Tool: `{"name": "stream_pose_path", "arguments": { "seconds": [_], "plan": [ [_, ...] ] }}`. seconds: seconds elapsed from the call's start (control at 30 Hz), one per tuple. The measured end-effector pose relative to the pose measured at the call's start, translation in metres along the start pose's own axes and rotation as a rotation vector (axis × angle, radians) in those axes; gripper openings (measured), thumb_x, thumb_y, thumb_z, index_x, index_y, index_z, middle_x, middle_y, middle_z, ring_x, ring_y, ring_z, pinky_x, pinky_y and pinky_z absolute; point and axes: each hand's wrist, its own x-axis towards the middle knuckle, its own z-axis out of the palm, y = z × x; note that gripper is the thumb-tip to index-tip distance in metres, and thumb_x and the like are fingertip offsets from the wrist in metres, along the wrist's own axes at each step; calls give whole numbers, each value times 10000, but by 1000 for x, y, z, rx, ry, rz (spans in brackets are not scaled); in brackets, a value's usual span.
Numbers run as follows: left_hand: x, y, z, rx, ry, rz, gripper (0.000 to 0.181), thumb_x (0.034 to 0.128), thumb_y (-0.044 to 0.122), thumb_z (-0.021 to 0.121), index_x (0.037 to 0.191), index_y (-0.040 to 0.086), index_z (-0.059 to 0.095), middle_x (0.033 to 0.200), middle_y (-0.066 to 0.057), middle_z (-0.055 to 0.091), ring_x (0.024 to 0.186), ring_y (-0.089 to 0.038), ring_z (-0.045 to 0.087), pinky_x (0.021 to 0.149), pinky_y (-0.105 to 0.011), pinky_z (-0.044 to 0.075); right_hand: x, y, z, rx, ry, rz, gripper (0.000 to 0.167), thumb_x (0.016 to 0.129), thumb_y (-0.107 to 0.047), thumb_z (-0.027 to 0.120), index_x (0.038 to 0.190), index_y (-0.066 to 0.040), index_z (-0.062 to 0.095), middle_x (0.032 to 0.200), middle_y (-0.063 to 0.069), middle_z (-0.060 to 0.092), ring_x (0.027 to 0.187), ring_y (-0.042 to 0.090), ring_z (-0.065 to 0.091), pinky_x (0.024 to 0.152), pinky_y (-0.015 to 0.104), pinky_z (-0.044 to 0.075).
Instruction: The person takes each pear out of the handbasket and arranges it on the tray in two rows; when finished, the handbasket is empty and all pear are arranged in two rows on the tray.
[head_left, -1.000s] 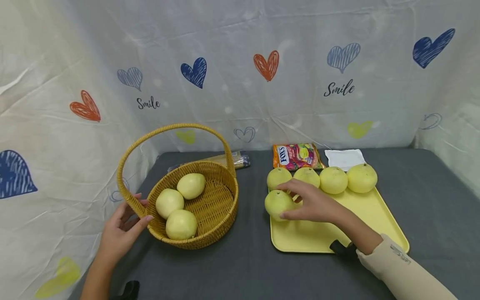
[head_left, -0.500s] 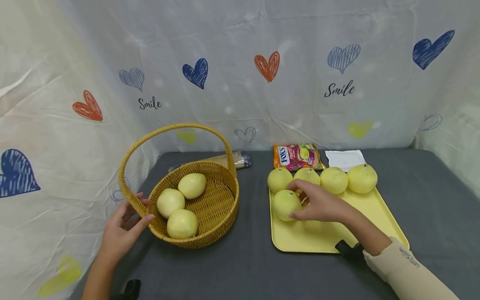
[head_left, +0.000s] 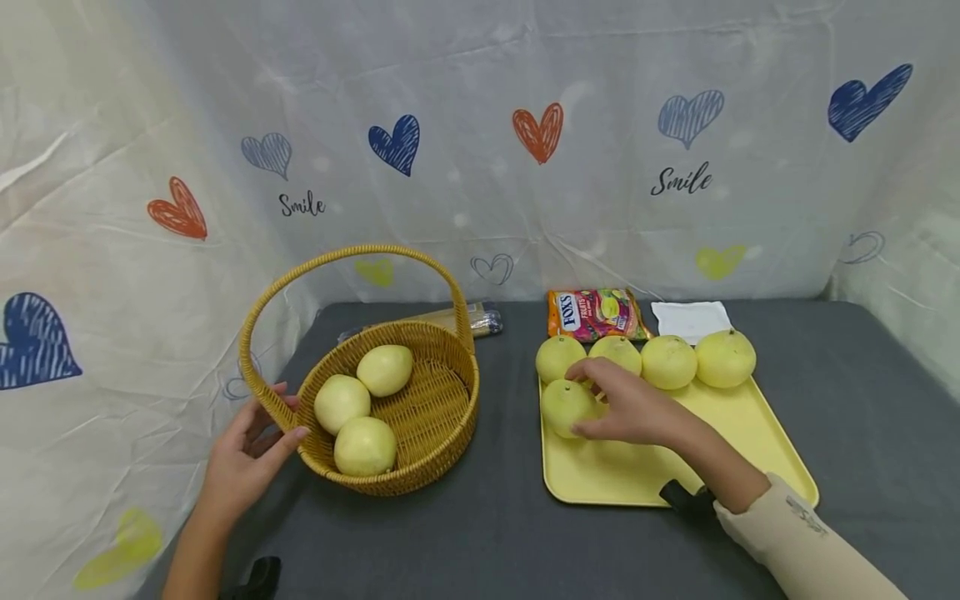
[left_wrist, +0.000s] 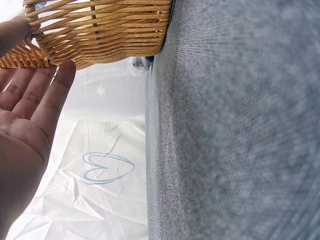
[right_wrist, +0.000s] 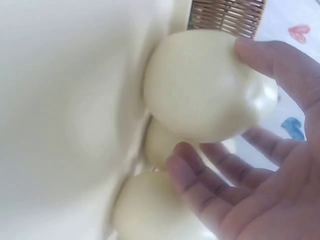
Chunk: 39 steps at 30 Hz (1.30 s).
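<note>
Near the left edge of the yellow tray (head_left: pixel 622 477), I have the right hand (head_left: pixel 626 408) half closed about a pale yellow fruit (head_left: pixel 566 410), thumb and fingertips touching it from different sides; how firmly, I cannot tell. Four more fruits (head_left: pixel 669 364) line the tray's far edge, a FOX'S packet (head_left: pixel 596 314) just beyond. Left of the tray, my left hand (head_left: pixel 242 467) pinches the side of a wicker basket (head_left: pixel 429 408) holding three fruits (head_left: pixel 365 447).
</note>
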Motion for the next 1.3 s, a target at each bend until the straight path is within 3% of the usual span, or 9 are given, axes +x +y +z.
{"name": "stream_pose_path", "arguments": {
  "seconds": [0.3, 0.6, 0.73, 0.9, 0.97, 1.1, 1.2, 1.3],
  "plan": [
    [2, 1, 1, -2, -8, 1, 661, 859, -145, 711, 1456, 32, 489, 1249, -153, 619, 1128, -91, 609, 872, -163, 523, 22, -34, 6, -75, 11, -84, 501, 812, -244, 850, 1232, -87, 626, 1171, 61, 580, 1037, 230, 561, 887, 439, 498],
    [2, 2, 1, 2, -6, -12, 656, 861, -139, 714, 1453, 32, 489, 1245, -146, 626, 1127, -86, 611, 869, -162, 523, 65, -92, 38, -79, -50, -283, 331, 937, -214, 735, 1242, -118, 648, 1250, 25, 569, 1086, 171, 587, 892, 351, 519],
    [2, 2, 1, 8, 0, -18, 654, 863, -129, 718, 1452, 41, 492, 1247, -139, 628, 1125, -89, 613, 870, -159, 521, 90, -117, 64, -59, -148, -384, 307, 961, -199, 702, 1258, -136, 655, 1298, 27, 569, 1130, 141, 573, 910, 280, 498],
    [2, 1, 1, 21, -2, -12, 667, 857, -127, 726, 1456, 45, 489, 1253, -131, 630, 1125, -87, 612, 868, -155, 520, 115, -131, 99, 21, -384, -490, 325, 998, -166, 656, 1318, -114, 644, 1466, 100, 473, 1347, 148, 445, 1039, 208, 401],
    [2, 1, 0, 23, -1, -7, 669, 855, -134, 724, 1456, 41, 489, 1252, -132, 630, 1126, -87, 612, 867, -152, 518, 125, -132, 110, 31, -480, -499, 323, 1011, -125, 619, 1333, -127, 652, 1541, 107, 393, 1300, 124, 497, 970, 166, 420],
    [1, 0, -1, 32, -1, 5, 666, 853, -146, 717, 1452, 30, 487, 1248, -120, 631, 1129, -77, 610, 866, -141, 512, 143, -134, 125, 55, -629, -450, 440, 990, -7, 582, 1390, -186, 626, 1640, 74, 218, 1418, 74, 339, 983, 147, 391],
    [1, 0, -2, 26, -1, 17, 671, 847, -162, 712, 1450, 24, 486, 1248, -120, 633, 1131, -78, 612, 867, -139, 511, 153, -134, 132, 40, -653, -439, 579, 948, 29, 642, 1466, -210, 542, 1650, 67, 176, 1497, 85, 116, 1080, 174, 318],
    [1, -1, -1, 10, -13, 23, 672, 849, -169, 706, 1454, 18, 482, 1249, -143, 627, 1137, -97, 614, 872, -153, 517, 157, -133, 139, -74, -554, -439, 668, 934, -49, 708, 1517, -266, 466, 1581, 67, 285, 1403, 96, 319, 1005, 170, 384]
  ]
}}
